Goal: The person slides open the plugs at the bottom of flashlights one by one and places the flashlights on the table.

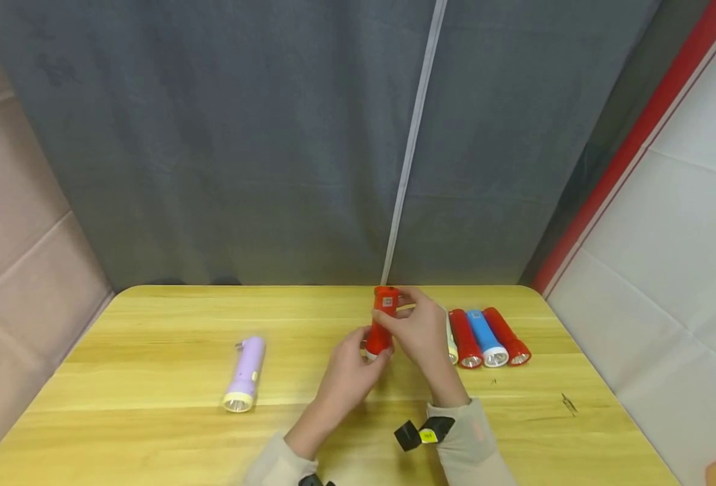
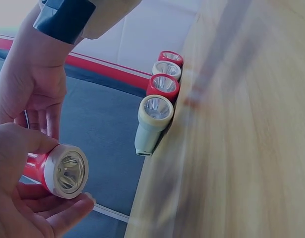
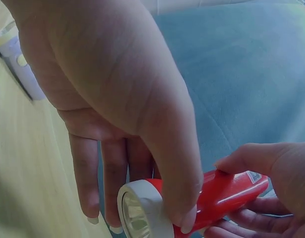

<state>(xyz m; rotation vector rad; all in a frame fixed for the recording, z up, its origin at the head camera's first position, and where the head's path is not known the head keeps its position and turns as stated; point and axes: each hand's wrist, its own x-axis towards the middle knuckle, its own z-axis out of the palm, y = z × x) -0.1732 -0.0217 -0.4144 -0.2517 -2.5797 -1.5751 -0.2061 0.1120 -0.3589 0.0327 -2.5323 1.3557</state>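
Observation:
A red flashlight (image 1: 380, 336) with a white lens rim is held above the table, its lens end toward the person. My left hand (image 1: 348, 371) pinches it near the lens end between thumb and fingers. Farther up the body, my right hand (image 1: 421, 331) grips the tail end, where a small square sticker shows. Both hands are on this flashlight (image 3: 221, 196) in the right wrist view too. The left wrist view shows its round reflector (image 2: 70, 172) facing the camera. Parts of the red body are hidden behind the fingers.
A row of flashlights lies to the right: a pale one (image 1: 452, 344), a red one (image 1: 466, 337), a blue one (image 1: 485, 334) with white rim and another red one (image 1: 507, 336). A purple flashlight (image 1: 248, 371) lies alone at left. Behind the wooden table (image 1: 151, 432) hangs a grey curtain (image 1: 242, 169).

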